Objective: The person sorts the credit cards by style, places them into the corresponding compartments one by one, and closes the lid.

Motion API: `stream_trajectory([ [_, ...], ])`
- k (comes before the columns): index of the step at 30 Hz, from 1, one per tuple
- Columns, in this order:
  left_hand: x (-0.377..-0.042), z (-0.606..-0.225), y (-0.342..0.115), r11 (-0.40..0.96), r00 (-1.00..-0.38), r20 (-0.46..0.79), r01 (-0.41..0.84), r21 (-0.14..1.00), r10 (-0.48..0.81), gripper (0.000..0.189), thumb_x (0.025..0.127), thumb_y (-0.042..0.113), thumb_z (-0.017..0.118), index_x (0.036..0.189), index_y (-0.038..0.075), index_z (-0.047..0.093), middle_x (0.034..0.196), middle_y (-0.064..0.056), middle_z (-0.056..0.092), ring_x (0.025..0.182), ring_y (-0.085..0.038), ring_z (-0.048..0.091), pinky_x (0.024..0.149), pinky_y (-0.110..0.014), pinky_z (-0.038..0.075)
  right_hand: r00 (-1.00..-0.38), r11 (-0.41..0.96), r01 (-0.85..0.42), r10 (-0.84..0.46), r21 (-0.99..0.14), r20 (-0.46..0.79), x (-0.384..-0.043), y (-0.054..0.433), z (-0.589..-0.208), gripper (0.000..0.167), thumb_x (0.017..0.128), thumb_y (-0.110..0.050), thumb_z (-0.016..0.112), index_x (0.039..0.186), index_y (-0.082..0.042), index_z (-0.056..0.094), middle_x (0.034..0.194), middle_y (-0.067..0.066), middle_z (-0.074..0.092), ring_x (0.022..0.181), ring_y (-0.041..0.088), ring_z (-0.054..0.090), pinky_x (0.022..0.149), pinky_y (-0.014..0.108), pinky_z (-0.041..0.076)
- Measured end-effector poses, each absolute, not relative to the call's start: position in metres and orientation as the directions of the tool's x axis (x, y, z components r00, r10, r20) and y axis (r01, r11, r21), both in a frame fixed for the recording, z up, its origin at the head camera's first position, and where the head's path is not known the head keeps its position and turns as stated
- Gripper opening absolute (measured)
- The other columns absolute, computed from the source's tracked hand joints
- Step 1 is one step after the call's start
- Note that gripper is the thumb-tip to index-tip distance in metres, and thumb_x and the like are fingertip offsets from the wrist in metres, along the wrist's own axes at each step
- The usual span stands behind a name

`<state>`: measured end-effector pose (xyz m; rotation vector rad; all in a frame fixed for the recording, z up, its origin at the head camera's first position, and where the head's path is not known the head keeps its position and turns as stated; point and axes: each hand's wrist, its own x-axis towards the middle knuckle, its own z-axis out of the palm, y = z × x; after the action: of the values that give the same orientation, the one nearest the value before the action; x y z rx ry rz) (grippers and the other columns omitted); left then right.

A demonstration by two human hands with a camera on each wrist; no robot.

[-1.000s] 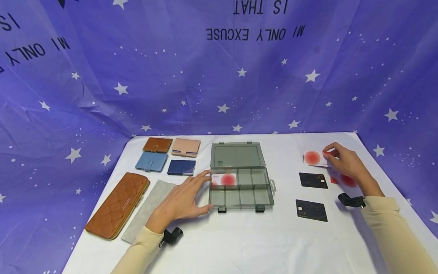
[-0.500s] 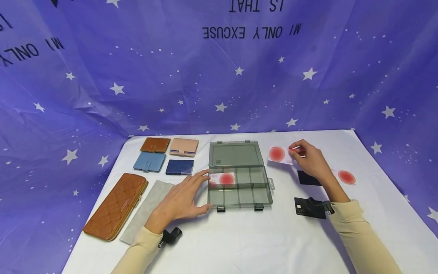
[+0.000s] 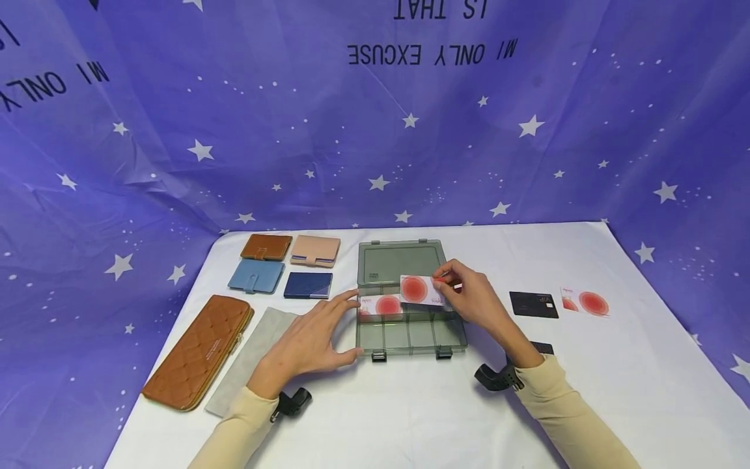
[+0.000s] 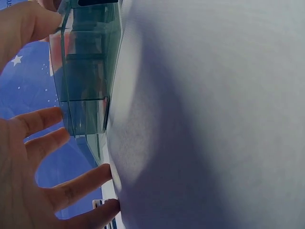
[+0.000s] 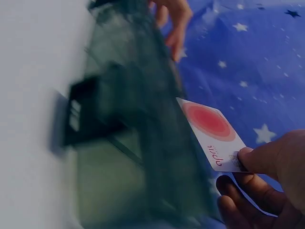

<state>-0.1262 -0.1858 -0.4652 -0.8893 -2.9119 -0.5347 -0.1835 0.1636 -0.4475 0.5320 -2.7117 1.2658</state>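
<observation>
Pinching a red-and-white card [image 3: 415, 290] by one end, the right hand [image 3: 472, 299] hangs over the box [image 3: 396, 336], midway along the table's [image 3: 410, 417] far edge. Left hand [image 3: 306, 344]: fingers spread at the box's left side; contact I cannot confirm. Right arm [image 3: 523, 353] mostly hides one black card [image 3: 545, 348]; right-wrist view blurs the box.

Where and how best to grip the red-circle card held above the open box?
Probably pinch the card at its right short end, coming from the right, thumb above and fingers below, as the right hand does: it's thin, and that leaves the circle end free over the box.
</observation>
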Motion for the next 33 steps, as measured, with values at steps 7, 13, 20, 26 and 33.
stream_trajectory([
  [7,-0.126,-0.467,-0.187,0.776,-0.835,0.142,0.547,0.314,0.532,0.087,0.088,0.064,0.076,0.158,0.019,0.052,0.173,0.007,0.036,0.136,-0.03,0.059,0.088,-0.05,0.058,-0.919,0.655,-0.393,-0.305,-0.645,0.249,-0.171,0.141,-0.458,0.014,0.101,-0.016,0.077,0.113,-0.014,0.071,0.097,-0.001,0.078,0.085,0.019,0.076,0.078,0.043,0.061],
  [13,-0.127,-0.467,-0.187,0.777,-0.837,0.137,0.544,0.316,0.53,0.088,0.088,0.065,0.075,0.159,0.019,0.051,0.174,0.006,0.035,0.135,-0.031,0.059,0.084,-0.049,0.058,-0.893,0.716,-0.448,-0.338,-0.535,0.297,-0.166,0.129,-0.466,0.014,0.099,-0.02,0.08,0.11,-0.02,0.072,0.097,-0.002,0.081,0.08,0.019,0.077,0.071,0.045,0.06],
  [20,-0.127,-0.467,-0.187,0.779,-0.839,0.131,0.539,0.321,0.528,0.088,0.089,0.066,0.074,0.16,0.019,0.05,0.174,0.005,0.034,0.135,-0.032,0.059,0.083,-0.049,0.059,-0.883,0.732,-0.469,-0.368,-0.495,0.293,-0.162,0.12,-0.469,0.018,0.102,-0.027,0.076,0.119,-0.021,0.077,0.103,-0.003,0.078,0.088,0.018,0.075,0.07,0.044,0.058],
  [26,-0.127,-0.468,-0.186,0.778,-0.84,0.129,0.539,0.323,0.528,0.09,0.088,0.065,0.075,0.16,0.019,0.049,0.174,0.006,0.034,0.135,-0.032,0.059,0.085,-0.05,0.059,-0.879,0.737,-0.475,-0.42,-0.481,0.225,-0.159,0.116,-0.472,0.035,0.106,-0.037,0.07,0.134,-0.016,0.073,0.114,0.003,0.071,0.099,0.023,0.071,0.078,0.046,0.058],
  [33,-0.127,-0.468,-0.186,0.779,-0.84,0.136,0.54,0.318,0.526,0.09,0.088,0.065,0.075,0.161,0.019,0.049,0.174,0.006,0.034,0.135,-0.032,0.059,0.083,-0.05,0.059,-0.801,0.695,-0.593,-0.559,-0.406,0.212,-0.159,0.115,-0.474,0.048,0.108,-0.04,0.066,0.147,-0.012,0.065,0.133,0.01,0.068,0.122,0.031,0.068,0.099,0.053,0.056],
])
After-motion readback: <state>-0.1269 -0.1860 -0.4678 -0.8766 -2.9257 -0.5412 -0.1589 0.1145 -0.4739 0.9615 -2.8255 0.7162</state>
